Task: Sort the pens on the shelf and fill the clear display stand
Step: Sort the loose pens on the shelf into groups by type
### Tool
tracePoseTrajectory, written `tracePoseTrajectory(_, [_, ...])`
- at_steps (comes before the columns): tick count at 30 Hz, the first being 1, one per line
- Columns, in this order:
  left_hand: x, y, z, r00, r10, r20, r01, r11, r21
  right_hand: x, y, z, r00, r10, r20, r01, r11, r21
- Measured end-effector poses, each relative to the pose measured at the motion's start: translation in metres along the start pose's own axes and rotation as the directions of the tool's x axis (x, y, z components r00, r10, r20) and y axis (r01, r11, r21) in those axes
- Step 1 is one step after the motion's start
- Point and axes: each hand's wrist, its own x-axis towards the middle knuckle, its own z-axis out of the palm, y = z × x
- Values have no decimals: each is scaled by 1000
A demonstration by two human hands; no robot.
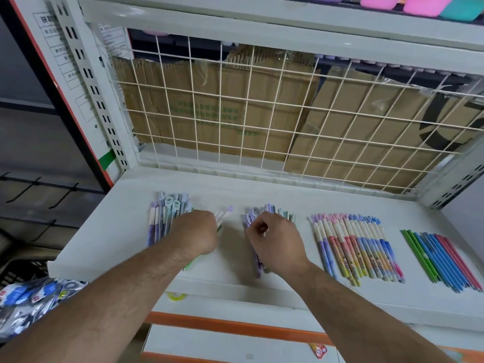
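— On the shelf (125, 231), where are your pens at rn?
— Four lots across the shelf: blue-lilac pile (167, 213) at its left, purple pile (251, 218) mid-shelf, pastel row (358, 247) right of centre, green-blue-red row (442, 258) by its right end.
— And your hands?
— Your left hand (195, 231) is fisted round a few loose pens (222, 215), mid-left. Your right hand (277, 242) curls over the purple pile; pinching or not, can't tell.

Four piles of pens (163, 221) (255, 218) (356, 244) (442, 258), two hands (195, 231) (275, 244), one shelf (117, 231)
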Motion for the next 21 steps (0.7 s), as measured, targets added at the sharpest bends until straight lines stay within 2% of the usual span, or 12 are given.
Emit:
tracePoseTrajectory(6, [6,9,0,996,-6,88,2,999,38,-4,3,-6,1000,-1,5,1,999,44])
tracePoseTrajectory(11, [1,15,6,998,-30,59,31,999,-22,-9,6,-13,1000,4,24,-5,999,48])
tracePoseTrajectory(13, [0,16,1,996,-54,67,61,992,-112,-12,9,-16,999,5,37,-8,998,62])
tracePoseTrajectory(15, [1,17,-6,992,-63,106,95,937,-337,-14,10,-20,999,7,50,-13,993,119])
tracePoseTrajectory(16, [2,20,-8,988,-52,147,123,843,-523,-15,10,-23,998,8,62,-19,986,168])
tracePoseTrajectory(18, [0,30,-15,965,-22,260,238,488,-840,-17,9,-29,994,21,110,-51,961,272])
tracePoseTrajectory(19, [-2,36,-18,958,-2,286,271,327,-906,-17,8,-32,990,28,137,-70,947,312])
tracePoseTrajectory(21, [-7,49,-21,954,44,295,287,142,-947,-18,9,-37,979,59,194,-132,912,388])
